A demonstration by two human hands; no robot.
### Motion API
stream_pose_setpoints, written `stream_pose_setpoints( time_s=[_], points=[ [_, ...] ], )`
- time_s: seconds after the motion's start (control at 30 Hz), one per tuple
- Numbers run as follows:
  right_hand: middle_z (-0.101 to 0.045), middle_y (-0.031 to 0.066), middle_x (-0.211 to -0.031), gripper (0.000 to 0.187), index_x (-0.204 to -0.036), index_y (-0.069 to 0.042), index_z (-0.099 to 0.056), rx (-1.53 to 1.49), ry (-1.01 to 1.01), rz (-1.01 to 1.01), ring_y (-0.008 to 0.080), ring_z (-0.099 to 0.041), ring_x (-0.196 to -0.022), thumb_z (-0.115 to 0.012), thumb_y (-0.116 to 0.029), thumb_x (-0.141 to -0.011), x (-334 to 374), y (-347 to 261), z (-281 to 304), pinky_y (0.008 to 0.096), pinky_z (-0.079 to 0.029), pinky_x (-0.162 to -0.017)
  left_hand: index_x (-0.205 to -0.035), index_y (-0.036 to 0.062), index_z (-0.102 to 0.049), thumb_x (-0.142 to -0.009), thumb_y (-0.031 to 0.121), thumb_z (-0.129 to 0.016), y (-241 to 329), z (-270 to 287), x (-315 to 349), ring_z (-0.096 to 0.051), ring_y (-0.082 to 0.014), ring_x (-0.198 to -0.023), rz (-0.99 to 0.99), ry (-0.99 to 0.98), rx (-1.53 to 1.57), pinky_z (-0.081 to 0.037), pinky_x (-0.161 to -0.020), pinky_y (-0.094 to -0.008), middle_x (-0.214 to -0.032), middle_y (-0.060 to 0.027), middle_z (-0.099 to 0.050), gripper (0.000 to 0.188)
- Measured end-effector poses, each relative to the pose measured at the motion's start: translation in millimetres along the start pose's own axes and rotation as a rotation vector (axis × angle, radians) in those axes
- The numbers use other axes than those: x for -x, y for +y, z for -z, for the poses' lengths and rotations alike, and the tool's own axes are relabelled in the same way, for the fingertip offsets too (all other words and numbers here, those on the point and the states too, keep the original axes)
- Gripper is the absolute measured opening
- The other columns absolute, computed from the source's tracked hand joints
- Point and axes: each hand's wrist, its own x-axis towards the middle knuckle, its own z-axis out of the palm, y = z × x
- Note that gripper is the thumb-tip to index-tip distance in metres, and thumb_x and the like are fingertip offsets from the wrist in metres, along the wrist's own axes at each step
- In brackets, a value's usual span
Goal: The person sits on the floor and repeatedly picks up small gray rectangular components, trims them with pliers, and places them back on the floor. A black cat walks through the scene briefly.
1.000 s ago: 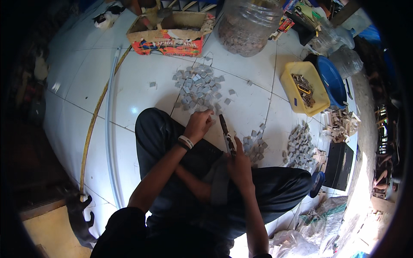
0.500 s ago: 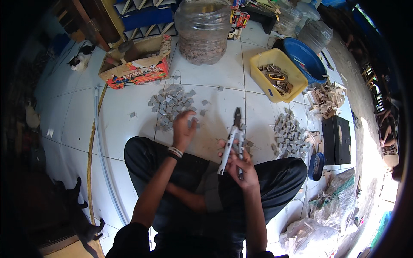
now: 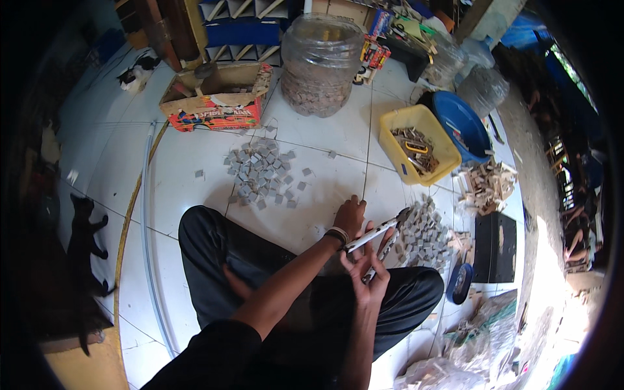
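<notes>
My right hand [image 3: 368,276] holds long-handled pliers [image 3: 370,240] with white, dark-spotted grips. The handles are spread apart, and the dark jaws point up and right over a pile of small grey square pieces [image 3: 422,237]. Just left of the pliers, my left hand [image 3: 350,218] is low in front of my crossed legs, its back toward me. Its fingers are curled under, hiding whatever they hold. A second heap of grey squares [image 3: 260,170], with thin wires or stems on some, lies farther left on the tiles.
A yellow basin [image 3: 419,172] of scraps and a blue tub [image 3: 463,127] stand at right, near wood offcuts [image 3: 487,185] and a black box [image 3: 495,247]. Far off are a red carton [image 3: 214,117] and a clear plastic drum [image 3: 322,71]. A black cat [image 3: 84,240] lies left beside a hose [image 3: 148,240].
My left hand has moved from the left heap rightward to beside the pliers. The pliers have tilted to the right, toward the right-hand pile. The view has shifted slightly.
</notes>
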Motion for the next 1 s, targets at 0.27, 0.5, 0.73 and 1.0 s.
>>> stream_pose_setpoints(
  time_s=[0.27, 0.5, 0.73, 1.0],
  points=[
    [-0.050, 0.0159, -0.156, 0.080, -0.167, -0.027, -0.028, 0.598, 0.080, -0.028, 0.0329, -0.059, -0.132, -0.058, 0.006, -0.100, 0.9, 21.4, -0.5, 0.0485, -0.064, -0.091, -0.128, -0.0042, -0.069, -0.091, 0.011, -0.081, -25.3, 76.1, 1.7, -0.069, -0.0124, -0.098, 0.408, 0.075, 1.109, -0.056, -0.089, -0.0287, -0.107, -0.0053, -0.074, 0.042],
    [-0.060, 0.0253, -0.134, 0.049, -0.147, 0.000, -0.050, 1.581, -0.180, 0.262, 0.0436, -0.059, -0.126, -0.058, 0.007, -0.099, -3.3, 76.8, 2.5, 0.0459, -0.046, -0.108, -0.136, -0.0050, -0.058, -0.100, 0.010, -0.076, 9.2, 215.6, 65.2, -0.069, -0.0342, -0.124, 0.409, 0.349, 1.541, -0.057, -0.109, -0.0478, -0.126, -0.0146, -0.067, 0.044],
    [-0.059, 0.0182, -0.138, 0.050, -0.149, -0.003, -0.049, 1.571, -0.234, 0.139, 0.0325, -0.058, -0.128, -0.058, 0.007, -0.101, 10.0, 90.5, -10.8, 0.0410, -0.045, -0.109, -0.133, -0.0062, -0.059, -0.100, 0.012, -0.077, 42.9, 243.6, 91.4, -0.068, -0.0351, -0.125, 0.457, 0.436, 1.485, -0.058, -0.107, -0.0477, -0.126, -0.0135, -0.064, 0.042],
    [-0.060, 0.0158, -0.137, 0.046, -0.147, -0.002, -0.050, 1.643, -0.273, 0.150, 0.0291, -0.059, -0.126, -0.058, 0.006, -0.101, 12.7, 85.0, -9.5, 0.0400, -0.046, -0.108, -0.132, -0.0074, -0.061, -0.099, 0.013, -0.079, 45.1, 244.3, 94.4, -0.074, -0.0306, -0.113, 0.463, 0.474, 1.510, -0.063, -0.100, -0.0419, -0.120, -0.0122, -0.064, 0.042]
  ],
)
